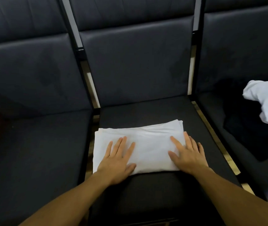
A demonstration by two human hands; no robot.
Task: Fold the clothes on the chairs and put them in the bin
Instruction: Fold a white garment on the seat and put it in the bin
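A white garment, folded into a flat rectangle, lies on the seat of the middle dark chair. My left hand rests flat on its left half, fingers spread. On its right edge my right hand presses down flat, fingers apart. Neither hand grips the cloth. A crumpled white garment lies on the right chair, on top of a dark garment. No bin is in view.
A dark chair stands to the left and another chair to the right, with narrow gaps showing the light floor between them. Black metal frame posts separate the backrests.
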